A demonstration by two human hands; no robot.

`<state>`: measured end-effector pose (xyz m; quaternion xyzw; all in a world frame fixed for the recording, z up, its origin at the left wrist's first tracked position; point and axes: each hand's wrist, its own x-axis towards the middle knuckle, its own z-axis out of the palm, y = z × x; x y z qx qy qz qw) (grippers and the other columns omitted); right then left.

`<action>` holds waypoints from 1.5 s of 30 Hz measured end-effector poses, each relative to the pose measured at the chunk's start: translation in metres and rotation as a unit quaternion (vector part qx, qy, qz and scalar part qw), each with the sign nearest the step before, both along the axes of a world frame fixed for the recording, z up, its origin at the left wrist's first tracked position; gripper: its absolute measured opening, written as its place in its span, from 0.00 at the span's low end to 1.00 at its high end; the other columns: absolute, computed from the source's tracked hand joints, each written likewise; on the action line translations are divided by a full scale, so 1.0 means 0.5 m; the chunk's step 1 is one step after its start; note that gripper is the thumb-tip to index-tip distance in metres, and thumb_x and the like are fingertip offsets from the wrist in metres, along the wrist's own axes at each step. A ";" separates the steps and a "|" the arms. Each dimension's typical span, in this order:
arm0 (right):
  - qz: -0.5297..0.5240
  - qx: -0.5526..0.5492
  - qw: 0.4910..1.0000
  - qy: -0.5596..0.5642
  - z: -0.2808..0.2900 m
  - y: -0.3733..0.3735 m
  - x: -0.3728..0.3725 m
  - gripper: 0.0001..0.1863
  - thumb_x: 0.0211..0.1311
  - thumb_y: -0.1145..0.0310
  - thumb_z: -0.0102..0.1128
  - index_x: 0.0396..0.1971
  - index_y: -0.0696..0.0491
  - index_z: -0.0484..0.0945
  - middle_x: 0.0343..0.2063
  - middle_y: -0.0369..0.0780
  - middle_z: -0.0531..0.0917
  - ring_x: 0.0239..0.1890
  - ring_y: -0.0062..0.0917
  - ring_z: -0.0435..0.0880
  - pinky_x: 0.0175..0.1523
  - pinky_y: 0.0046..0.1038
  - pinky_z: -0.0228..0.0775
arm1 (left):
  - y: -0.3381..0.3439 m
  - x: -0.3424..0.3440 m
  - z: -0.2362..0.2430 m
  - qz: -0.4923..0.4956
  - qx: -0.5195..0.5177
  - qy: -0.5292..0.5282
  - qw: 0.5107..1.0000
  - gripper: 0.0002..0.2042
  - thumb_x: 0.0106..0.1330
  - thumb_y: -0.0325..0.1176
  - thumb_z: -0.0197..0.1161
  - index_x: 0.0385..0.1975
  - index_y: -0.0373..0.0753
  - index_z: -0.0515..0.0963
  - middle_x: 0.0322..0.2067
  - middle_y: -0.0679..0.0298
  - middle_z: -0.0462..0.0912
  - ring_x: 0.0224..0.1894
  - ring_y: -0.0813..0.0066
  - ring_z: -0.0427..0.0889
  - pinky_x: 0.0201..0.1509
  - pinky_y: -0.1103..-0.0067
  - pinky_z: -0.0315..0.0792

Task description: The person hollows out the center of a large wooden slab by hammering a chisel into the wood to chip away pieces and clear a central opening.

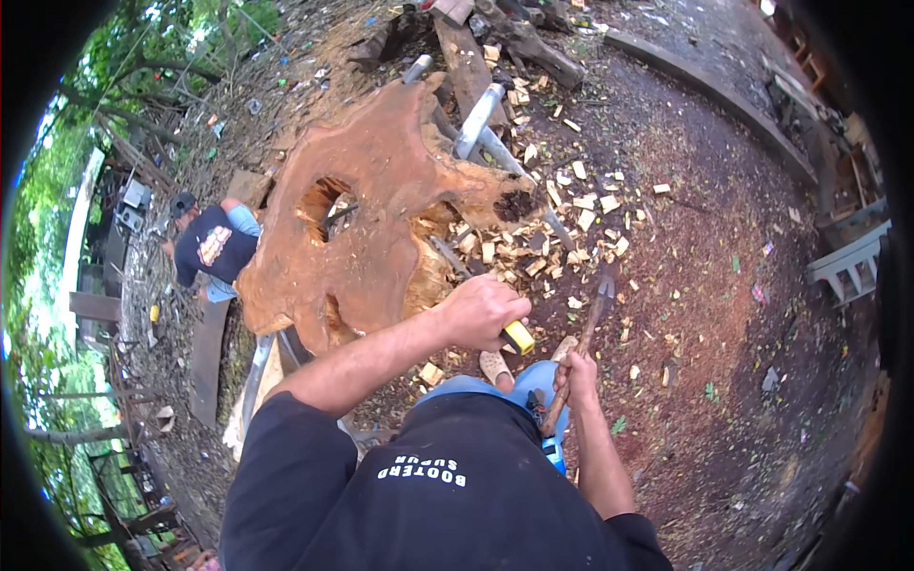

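Note:
My left hand [481, 312] is closed round a chisel with a yellow-and-black handle [519, 337]. A narrow grey blade [447, 255] lines up with it, beside the pale cut edge of a large wooden slab [362, 190]. The fist hides where blade and handle meet. On the right, my right hand [575, 377] grips a wooden-handled tool [590, 328] near its lower end. Its dark metal head [606, 285] points away from me, and I cannot tell whether it is a hammer or a hatchet. The slab is reddish brown, irregular, with a large hole through it.
Grey metal pipes [479, 119] stick out beneath the slab's far right side. Wood chips [586, 205] litter the ground there. Another person [214, 240] crouches beyond the slab's left edge. A long beam [714, 95] lies at the far right, and a grey plastic chair [852, 266] stands at the right.

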<state>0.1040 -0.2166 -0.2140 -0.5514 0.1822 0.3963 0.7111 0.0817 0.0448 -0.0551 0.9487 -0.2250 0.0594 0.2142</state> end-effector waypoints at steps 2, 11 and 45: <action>0.047 -0.023 0.998 -0.043 0.017 -0.009 0.004 0.03 0.56 0.71 0.49 0.28 0.53 0.66 0.13 0.36 0.70 0.09 0.22 0.69 0.13 0.27 0.67 | 0.005 -0.018 0.037 0.043 -0.025 -0.010 0.999 0.12 0.45 0.35 0.68 0.25 0.43 0.71 0.19 0.64 0.75 0.25 0.62 0.79 0.31 0.68 0.71; 0.255 0.016 0.955 -0.152 0.145 0.092 0.007 0.13 0.53 0.76 0.51 0.41 0.56 0.70 0.18 0.35 0.74 0.12 0.19 0.71 0.17 0.24 0.66 | 0.057 -0.228 0.084 0.279 -0.107 0.216 0.930 0.11 0.49 0.35 0.68 0.29 0.41 0.74 0.20 0.55 0.79 0.27 0.52 0.82 0.31 0.63 0.74; 0.635 -0.240 0.711 -0.182 -0.082 0.141 0.412 0.15 0.50 0.61 0.62 0.25 0.61 0.81 0.19 0.42 0.83 0.19 0.26 0.81 0.28 0.29 0.75 | -0.170 -0.194 0.003 0.621 -0.212 0.169 0.736 0.14 0.52 0.39 0.71 0.33 0.40 0.77 0.27 0.56 0.83 0.32 0.56 0.84 0.36 0.67 0.75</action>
